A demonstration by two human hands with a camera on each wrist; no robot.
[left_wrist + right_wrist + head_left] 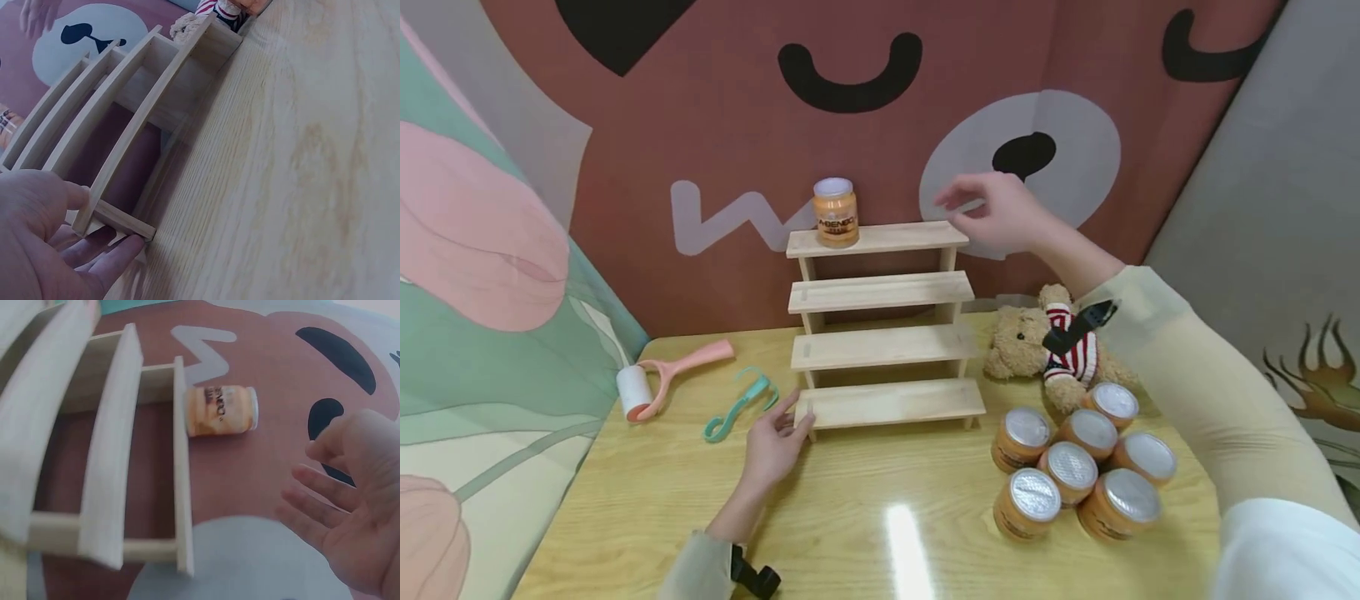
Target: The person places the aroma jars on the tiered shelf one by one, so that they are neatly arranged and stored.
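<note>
A wooden four-step display rack (887, 405) stands at the back of the table. My left hand (772, 446) holds the left end of its lowest step; in the left wrist view the thumb lies on the board and the fingers reach round the side support. One orange jar with a pale lid (837, 213) stands upright on the left part of the top step. Off the top step's right end, my right hand (1000, 210) hovers in the air with fingers loosely bent, nothing in them. That same jar (222, 411) appears apart from the hand (356, 494) in the right wrist view.
Several orange jars with silvery lids (1071, 465) cluster on the table at right. Behind them lies a teddy bear (1018, 340) in a striped top. A pink-handled lint roller (688, 360) and a teal utensil-like item (741, 406) lie left of the rack. A printed curtain hangs behind.
</note>
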